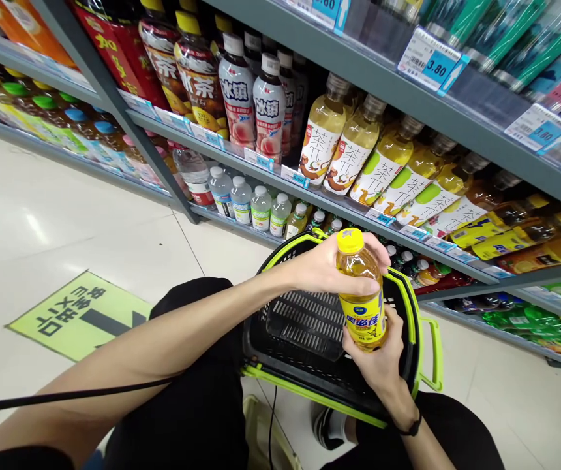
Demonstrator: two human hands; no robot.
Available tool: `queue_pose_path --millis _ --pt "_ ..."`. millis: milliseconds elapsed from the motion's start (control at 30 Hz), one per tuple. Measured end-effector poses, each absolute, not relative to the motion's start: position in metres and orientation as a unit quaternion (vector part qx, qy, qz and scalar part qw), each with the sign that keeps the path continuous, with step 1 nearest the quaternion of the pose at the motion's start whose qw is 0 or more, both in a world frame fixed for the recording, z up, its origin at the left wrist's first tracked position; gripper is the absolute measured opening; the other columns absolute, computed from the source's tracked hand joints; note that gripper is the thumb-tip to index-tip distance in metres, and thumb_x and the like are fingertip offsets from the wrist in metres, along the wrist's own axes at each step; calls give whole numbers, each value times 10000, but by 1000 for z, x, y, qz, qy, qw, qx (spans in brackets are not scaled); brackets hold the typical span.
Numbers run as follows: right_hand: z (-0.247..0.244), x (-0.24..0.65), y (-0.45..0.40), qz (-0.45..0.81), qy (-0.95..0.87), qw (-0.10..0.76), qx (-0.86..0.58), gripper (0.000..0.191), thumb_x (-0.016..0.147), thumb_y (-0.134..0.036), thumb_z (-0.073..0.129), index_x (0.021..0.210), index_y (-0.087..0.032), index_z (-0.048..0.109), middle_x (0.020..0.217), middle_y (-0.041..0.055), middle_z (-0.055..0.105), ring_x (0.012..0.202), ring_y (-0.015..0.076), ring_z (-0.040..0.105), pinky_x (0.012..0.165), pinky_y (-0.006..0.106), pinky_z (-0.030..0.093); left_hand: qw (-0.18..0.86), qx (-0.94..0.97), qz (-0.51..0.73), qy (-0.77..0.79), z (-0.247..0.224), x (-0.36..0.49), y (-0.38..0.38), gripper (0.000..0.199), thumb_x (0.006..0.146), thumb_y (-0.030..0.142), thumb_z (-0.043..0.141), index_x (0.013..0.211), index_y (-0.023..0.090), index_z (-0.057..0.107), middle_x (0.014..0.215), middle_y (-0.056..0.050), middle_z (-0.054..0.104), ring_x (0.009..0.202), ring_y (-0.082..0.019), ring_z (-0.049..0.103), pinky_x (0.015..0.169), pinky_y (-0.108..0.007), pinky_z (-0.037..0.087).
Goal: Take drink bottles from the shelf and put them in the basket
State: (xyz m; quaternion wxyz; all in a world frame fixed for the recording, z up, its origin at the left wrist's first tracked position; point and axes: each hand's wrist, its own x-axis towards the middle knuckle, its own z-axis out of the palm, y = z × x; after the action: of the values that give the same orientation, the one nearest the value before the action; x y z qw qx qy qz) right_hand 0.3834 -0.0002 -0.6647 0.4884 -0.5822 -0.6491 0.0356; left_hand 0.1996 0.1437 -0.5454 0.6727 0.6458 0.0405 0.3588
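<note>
A clear bottle of amber drink [363,313], with a yellow cap and a yellow label, is held between both hands above a basket. My left hand [342,267] wraps round its upper part, just below the cap. Lower down, my right hand [378,352] grips the bottle around its base from the right side. The bottle leans slightly, its label facing me. Beneath it is the black shopping basket [304,326] with a lime-green rim and handle; its slatted bottom shows to the left of the bottle.
Grey shelves [241,163] of bottled drinks run across the top and right. White-labelled tea bottles [319,134] stand on the middle shelf. A yellow-green floor sign [77,313] lies on the left. My legs in black trousers flank the basket, and a black cord crosses my left arm.
</note>
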Motion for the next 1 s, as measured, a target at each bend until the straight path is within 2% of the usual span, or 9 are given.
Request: queue_pose_path --millis 167,233,333,433,567,667,767,900,1000 --pt "-661 383 1 37 -648 494 -578 658 781 -283 834 1324 -196 471 1106 90 610 967 239 658 838 402 604 670 652 352 51 -545 200 144 322 754 276 829 1014 153 683 1009 -84 699 914 -187 669 818 -302 556" --pt "-659 382 1 76 -634 507 -580 650 761 -271 837 1303 -202 484 1097 78 613 950 226 660 835 379 601 677 645 350 60 -546 201 145 328 752 271 834 1016 148 683 1007 -80 700 918 -180 667 838 -302 553" --pt "-656 379 -1 213 -588 531 -571 594 731 -279 835 1228 -216 517 1060 57 627 906 212 663 813 346 594 710 601 362 63 -547 201 147 332 766 284 829 1030 147 681 1058 -92 716 965 -190 676 904 -328 537" --pt "-656 378 -2 356 -525 556 -537 484 729 -334 841 1114 -227 568 950 35 653 824 199 652 743 313 575 759 532 371 60 -550 200 149 412 780 319 790 1144 164 674 1191 -123 723 1083 -244 683 1002 -398 501" --pt "-656 380 -2 491 -411 594 -487 591 671 -416 907 1143 -237 599 982 57 697 775 182 636 648 280 536 800 477 359 65 -551 200 151 558 782 289 694 1322 165 626 1321 -142 697 1213 -299 647 1106 -479 423" --pt "-650 381 -2 599 -359 582 -416 596 688 -491 889 1144 -224 612 927 65 703 563 114 515 456 217 393 817 457 347 61 -549 202 151 595 815 293 619 1392 150 600 1395 -149 663 1311 -330 595 1174 -526 351" --pt "-643 382 -3 681 -358 558 -311 513 767 -583 786 1060 -184 652 826 59 684 440 57 353 384 196 290 811 468 341 76 -548 205 150 643 825 317 658 1444 167 574 1439 -149 636 1362 -354 561 1205 -546 315" --pt "-637 387 -1 727 -363 526 -252 554 839 -677 644 1016 -154 691 784 65 677 392 54 322 346 212 298 778 514 344 112 -549 209 149 712 816 299 782 1480 201 547 1478 -154 602 1371 -338 561 1184 -497 371" --pt "-638 397 4 709 -391 502 -304 641 862 -764 552 1012 -157 689 736 63 676 418 108 448 404 258 399 745 530 376 150 -553 211 151 653 815 331 821 1412 166 613 1457 -163 618 1340 -315 589 1162 -461 410"
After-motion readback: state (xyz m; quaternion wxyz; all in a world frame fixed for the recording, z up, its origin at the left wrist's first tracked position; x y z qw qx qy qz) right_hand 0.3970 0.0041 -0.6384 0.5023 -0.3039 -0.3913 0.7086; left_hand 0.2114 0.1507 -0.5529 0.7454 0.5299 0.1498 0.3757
